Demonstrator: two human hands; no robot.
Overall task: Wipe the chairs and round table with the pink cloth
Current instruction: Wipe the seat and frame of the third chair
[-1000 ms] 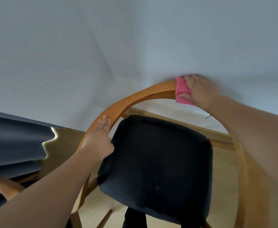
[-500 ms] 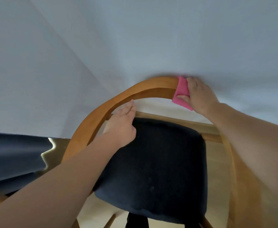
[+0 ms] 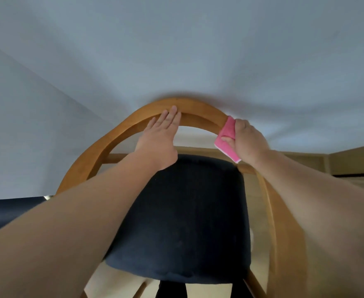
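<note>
A pale grey-blue wall (image 3: pixel 176 50) is seen across the upper view, creased by a corner at the left. A wooden skirting board (image 3: pixel 353 160) is set along its foot at the right edge. Pale floor (image 3: pixel 116 282) is shown below. A dark blue mass (image 3: pixel 9 214), not identifiable, is cut off by the left edge, with a small shiny spot (image 3: pixel 47 197) at its upper right corner.

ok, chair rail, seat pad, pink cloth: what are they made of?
Curved chair rail: looks like wood, honey-brown, smooth with a light sheen. Seat cushion: dark navy fabric, matte, seemingly padded judging by its rounded edges. Pink cloth: soft textile, wrapped over the rail, white layer at its lower edge; microfibre or sponge-backed, can't tell.
</note>
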